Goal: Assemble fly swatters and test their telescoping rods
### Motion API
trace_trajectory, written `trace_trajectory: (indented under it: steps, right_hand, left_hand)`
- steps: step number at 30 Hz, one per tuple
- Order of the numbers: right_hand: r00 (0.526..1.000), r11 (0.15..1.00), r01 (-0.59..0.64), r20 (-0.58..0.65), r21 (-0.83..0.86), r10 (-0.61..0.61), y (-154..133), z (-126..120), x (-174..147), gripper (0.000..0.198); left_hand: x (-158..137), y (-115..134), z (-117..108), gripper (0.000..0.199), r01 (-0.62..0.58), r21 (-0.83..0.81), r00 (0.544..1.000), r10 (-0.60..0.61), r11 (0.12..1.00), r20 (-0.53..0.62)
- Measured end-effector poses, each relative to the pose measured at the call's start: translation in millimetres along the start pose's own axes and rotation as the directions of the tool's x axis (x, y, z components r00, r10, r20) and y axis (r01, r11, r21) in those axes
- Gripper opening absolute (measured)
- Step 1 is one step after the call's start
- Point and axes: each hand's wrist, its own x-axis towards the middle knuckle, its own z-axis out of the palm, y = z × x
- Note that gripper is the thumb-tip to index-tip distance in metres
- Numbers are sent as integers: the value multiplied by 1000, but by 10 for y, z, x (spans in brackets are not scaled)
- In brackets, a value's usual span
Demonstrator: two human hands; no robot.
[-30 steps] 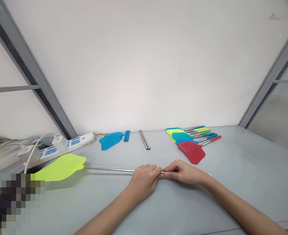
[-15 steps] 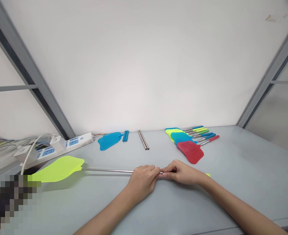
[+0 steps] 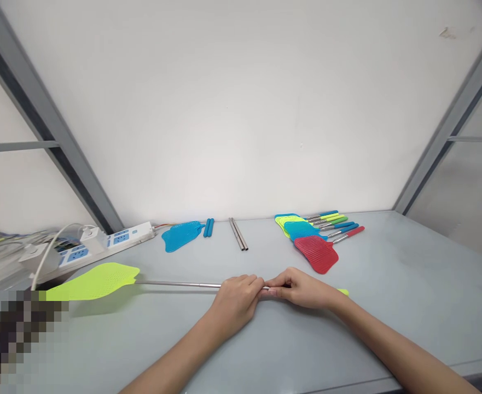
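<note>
A fly swatter with a yellow-green perforated head (image 3: 101, 280) and a thin telescopic metal rod lies across the near part of the table, its head to the left. My left hand (image 3: 239, 298) is wrapped round the rod. Just to the right, my right hand (image 3: 300, 287) pinches the same rod between thumb and fingers, close against the left hand. Past the right wrist shows the yellow-green handle end (image 3: 342, 291). The hands hide the middle of the rod and most of the handle.
Toward the wall lie a blue swatter head (image 3: 181, 236), two blue handle grips (image 3: 208, 227) and two metal tubes (image 3: 238, 234). Several swatters overlap at the right, a red one (image 3: 318, 254) nearest. A white power strip (image 3: 117, 243) with plugs and cables stands at the left.
Both hands keep their hold on the swatter, with almost no movement. The whole view has shifted slightly, and a little more of the handle end shows past the right wrist.
</note>
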Motion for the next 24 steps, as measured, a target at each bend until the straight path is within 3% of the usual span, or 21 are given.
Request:
trace_trajectory:
  steps: [14,20,24]
  right_hand:
    - [1000,997,-4,-5,-83,3,19,6,29,45]
    - [998,987,-52,27,-154,57,27,-39,27,46]
    - [987,976,-150,27,-161,156,30,-65,29,47]
  left_hand:
    - [2,-12,-16,19,4,-24,1000,-5,1000,-30]
    - [6,-8,-3,22,-5,-4,999,5,1000,-53]
    - [65,-66,12,23,-38,41,998,40,998,-40]
